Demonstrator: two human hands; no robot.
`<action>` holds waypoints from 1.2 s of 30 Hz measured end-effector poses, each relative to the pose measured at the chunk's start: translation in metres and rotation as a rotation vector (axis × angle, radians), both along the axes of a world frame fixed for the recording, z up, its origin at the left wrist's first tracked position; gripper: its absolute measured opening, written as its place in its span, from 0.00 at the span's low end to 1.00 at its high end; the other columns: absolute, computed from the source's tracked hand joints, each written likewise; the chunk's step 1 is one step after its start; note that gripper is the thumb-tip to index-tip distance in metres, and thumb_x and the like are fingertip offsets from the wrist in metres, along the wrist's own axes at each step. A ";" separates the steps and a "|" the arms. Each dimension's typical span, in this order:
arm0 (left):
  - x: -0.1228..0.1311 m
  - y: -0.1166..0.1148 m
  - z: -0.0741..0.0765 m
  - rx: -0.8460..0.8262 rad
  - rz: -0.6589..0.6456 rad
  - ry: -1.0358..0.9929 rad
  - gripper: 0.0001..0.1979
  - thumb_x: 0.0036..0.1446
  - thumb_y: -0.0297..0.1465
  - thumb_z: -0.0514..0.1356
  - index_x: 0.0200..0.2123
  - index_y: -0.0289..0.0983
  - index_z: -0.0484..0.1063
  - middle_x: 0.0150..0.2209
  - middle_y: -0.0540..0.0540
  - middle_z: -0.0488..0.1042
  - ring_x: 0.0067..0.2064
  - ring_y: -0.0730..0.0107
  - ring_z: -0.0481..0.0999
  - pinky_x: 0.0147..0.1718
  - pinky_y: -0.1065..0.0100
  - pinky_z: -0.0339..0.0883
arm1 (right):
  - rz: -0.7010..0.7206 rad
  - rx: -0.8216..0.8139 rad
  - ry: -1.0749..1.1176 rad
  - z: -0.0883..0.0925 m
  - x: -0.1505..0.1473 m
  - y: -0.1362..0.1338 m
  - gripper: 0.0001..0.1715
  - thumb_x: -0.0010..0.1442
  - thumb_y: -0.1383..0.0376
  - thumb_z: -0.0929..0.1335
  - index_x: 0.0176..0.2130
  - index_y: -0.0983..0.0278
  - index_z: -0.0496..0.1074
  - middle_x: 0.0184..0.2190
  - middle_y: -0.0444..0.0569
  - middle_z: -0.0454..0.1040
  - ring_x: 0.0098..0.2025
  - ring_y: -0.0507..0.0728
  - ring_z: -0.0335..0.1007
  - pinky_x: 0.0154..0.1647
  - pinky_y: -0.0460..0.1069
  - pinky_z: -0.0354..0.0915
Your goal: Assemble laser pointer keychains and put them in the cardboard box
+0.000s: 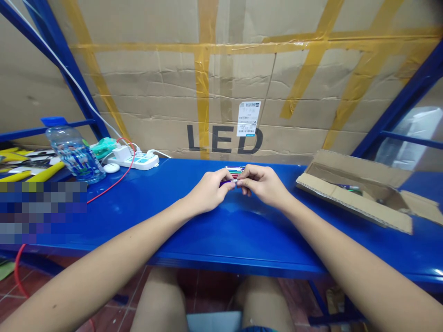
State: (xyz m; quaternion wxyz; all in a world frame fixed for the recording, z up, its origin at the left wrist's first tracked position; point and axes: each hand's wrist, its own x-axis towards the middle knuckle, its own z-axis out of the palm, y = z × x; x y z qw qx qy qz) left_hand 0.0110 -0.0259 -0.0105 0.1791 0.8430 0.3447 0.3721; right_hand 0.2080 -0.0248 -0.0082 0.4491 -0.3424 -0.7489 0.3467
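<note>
My left hand (211,190) is closed, thumb and fingers pinching a slim purple pen (225,182) above the blue table. The pen lies roughly level, pointing towards my right hand (265,184). Those right fingers are closed on its pale, silvery end, and the fingertips hide part of it. Just behind my hands several slim pens (235,170) with white, green and red parts lie side by side on the table. My fingers partly cover that row.
On the right stands an open cardboard box (353,203) with a few pens (348,187) inside. To the left are a water bottle (74,152), a white power strip (143,160), a red cable (119,177) and yellow-handled tools (44,173). A large cardboard sheet (166,101) closes off the back.
</note>
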 end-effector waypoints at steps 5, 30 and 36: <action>-0.001 -0.004 -0.004 0.187 0.007 0.039 0.05 0.62 0.27 0.58 0.32 0.37 0.66 0.31 0.48 0.75 0.31 0.69 0.73 0.32 0.68 0.63 | 0.055 -0.140 0.079 0.003 -0.005 -0.004 0.18 0.52 0.57 0.76 0.26 0.64 0.68 0.18 0.44 0.72 0.17 0.50 0.65 0.17 0.46 0.62; -0.001 -0.003 -0.003 0.344 -0.015 0.030 0.06 0.63 0.24 0.55 0.34 0.37 0.69 0.35 0.44 0.77 0.38 0.65 0.76 0.40 0.63 0.69 | 0.081 -0.298 0.232 0.005 -0.007 -0.005 0.21 0.48 0.56 0.78 0.26 0.65 0.67 0.20 0.46 0.75 0.16 0.49 0.64 0.13 0.44 0.58; 0.001 0.002 0.000 0.056 -0.038 -0.237 0.04 0.59 0.25 0.62 0.38 0.36 0.73 0.38 0.46 0.79 0.41 0.67 0.78 0.43 0.65 0.70 | 0.062 -0.290 0.273 0.005 -0.007 -0.003 0.22 0.48 0.55 0.78 0.27 0.65 0.67 0.21 0.46 0.75 0.17 0.49 0.64 0.15 0.45 0.60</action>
